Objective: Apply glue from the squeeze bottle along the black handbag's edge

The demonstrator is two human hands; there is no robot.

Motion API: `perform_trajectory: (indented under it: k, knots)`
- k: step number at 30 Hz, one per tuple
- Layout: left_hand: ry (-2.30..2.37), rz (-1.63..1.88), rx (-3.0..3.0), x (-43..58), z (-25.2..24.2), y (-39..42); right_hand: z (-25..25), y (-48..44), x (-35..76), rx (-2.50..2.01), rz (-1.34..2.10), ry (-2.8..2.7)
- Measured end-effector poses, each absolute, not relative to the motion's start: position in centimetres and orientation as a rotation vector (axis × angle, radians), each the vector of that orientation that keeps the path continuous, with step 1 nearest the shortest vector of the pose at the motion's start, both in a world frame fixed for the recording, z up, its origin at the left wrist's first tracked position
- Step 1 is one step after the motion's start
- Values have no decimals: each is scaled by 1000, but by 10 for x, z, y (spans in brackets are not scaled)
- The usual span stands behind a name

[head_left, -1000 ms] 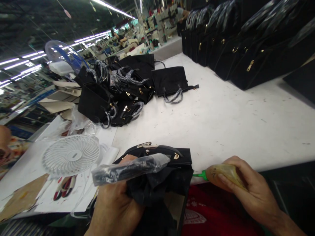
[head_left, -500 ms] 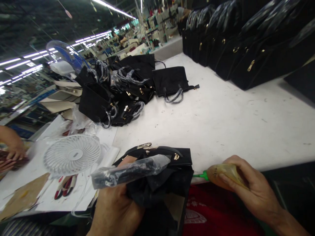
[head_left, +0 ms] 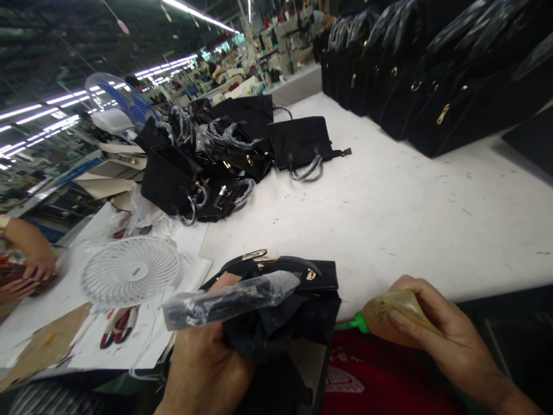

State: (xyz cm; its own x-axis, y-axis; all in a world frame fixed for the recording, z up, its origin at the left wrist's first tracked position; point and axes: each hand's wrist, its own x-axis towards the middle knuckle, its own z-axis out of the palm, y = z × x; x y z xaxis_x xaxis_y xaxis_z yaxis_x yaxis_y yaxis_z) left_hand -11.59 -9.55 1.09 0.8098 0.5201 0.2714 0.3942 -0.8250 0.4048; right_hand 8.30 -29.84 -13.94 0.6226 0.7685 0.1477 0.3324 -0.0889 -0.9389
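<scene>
One black bag (head_left: 276,334) is clasped by left fingers (head_left: 227,281); right fingers (head_left: 415,283) pinch a yellowish bottle (head_left: 381,317), green nozzle (head_left: 359,323) left of them.

No text fully readable. White characters (head_left: 345,355) on red cloth (head_left: 389,374), blurred, wording unclear; white crest-like emblem (head_left: 344,380) below them, lettering illegible. Small grey label (head_left: 139,271) on hub of white fan (head_left: 101,276), too small to read. Dark marks (head_left: 382,310) on yellowish bottle (head_left: 389,328) in right hand (head_left: 449,334), undecipherable.
</scene>
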Motion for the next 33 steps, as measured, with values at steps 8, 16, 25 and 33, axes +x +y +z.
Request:
perform_trajectory:
  k: [8,16,25,33]
  knots:
    - [700,563,2710,-118,9,-95,-135,-302,79,-1704,493,-823]
    - [672,569,2729,-119,9,-95,-137,-300,76,-1725,541,-799]
    - [632,581,2805,-118,9,-95,-137,-303,76,-1784,475,-745]
    - [532,673,2919,-113,11,-97,-121,-309,68,-1692,629,-625]
